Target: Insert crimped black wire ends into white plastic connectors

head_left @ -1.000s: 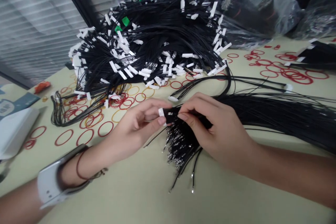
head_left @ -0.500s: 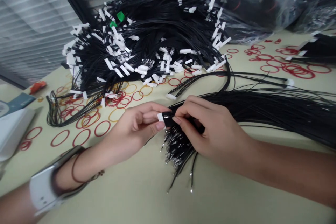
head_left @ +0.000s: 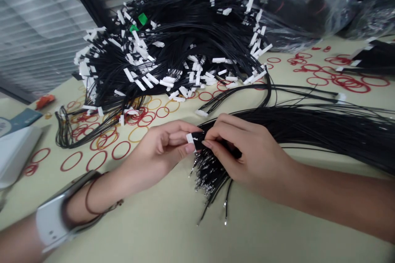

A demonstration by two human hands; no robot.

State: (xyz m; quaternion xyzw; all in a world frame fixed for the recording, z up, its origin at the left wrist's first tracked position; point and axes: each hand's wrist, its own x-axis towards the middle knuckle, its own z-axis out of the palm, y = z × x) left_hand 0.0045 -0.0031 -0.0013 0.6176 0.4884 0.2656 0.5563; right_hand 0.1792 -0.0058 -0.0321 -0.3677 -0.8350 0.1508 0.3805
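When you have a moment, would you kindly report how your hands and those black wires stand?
Left hand pinching white connector. Right hand holding black wire bundle beside it. Metal-tipped wire ends fanning below. Large wire heap beyond, apart from both hands.

Bright, even indoor light; wide-angle warp at edges.
Main glow seems to come from window blinds (head_left: 37, 20) top L, w/ soft glare on slats. Plastic bag (head_left: 296, 4) top R shows small sharp highlights. Pale table (head_left: 265, 230) has only faint, soft shadows under left hand (head_left: 157, 152) & right hand (head_left: 249, 156). Blinds bow toward frame corners. Fine detail in wire bundle (head_left: 311, 127) a bit smeared; no strong motion blur, nothing clearly out of focus.
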